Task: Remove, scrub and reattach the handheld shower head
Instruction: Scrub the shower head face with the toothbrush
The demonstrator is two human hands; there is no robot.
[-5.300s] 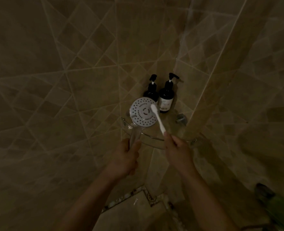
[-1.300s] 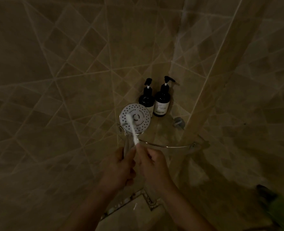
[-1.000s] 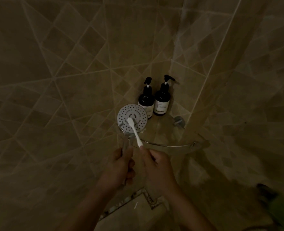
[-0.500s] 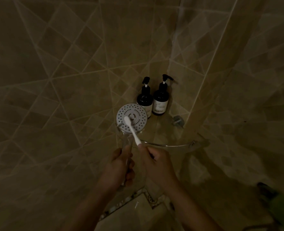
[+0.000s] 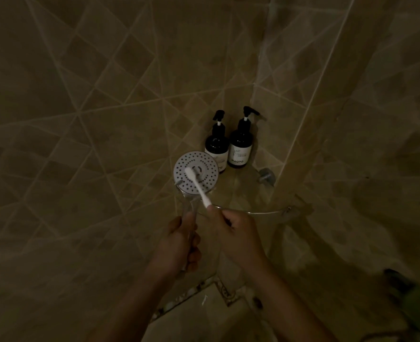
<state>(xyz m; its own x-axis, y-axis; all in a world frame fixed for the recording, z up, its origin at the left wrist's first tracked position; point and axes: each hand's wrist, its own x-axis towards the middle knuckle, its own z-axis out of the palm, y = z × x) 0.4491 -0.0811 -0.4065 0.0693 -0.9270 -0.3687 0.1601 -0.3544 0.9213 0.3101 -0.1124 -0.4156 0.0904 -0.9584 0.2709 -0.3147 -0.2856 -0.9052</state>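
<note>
The shower head (image 5: 207,169) is held up by its handle, the left hand's (image 5: 178,243) fingers curled round it, spray face toward the person. At that hand's three o'clock the right hand (image 5: 236,233) pinches a white toothbrush (image 5: 199,188); in this gloom its bristles seem to touch the face. Behind lies the glass corner shelf (image 5: 253,212). On it, at the shower head's one o'clock, the left pump bottle (image 5: 216,144) and the right pump bottle (image 5: 240,146) stand just beside each other.

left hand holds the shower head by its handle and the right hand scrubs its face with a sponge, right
Not a sponge: the right hand grips a white toothbrush, its bristles on the face of the shower head. The left hand does hold the handle. The head view shows it.
</note>
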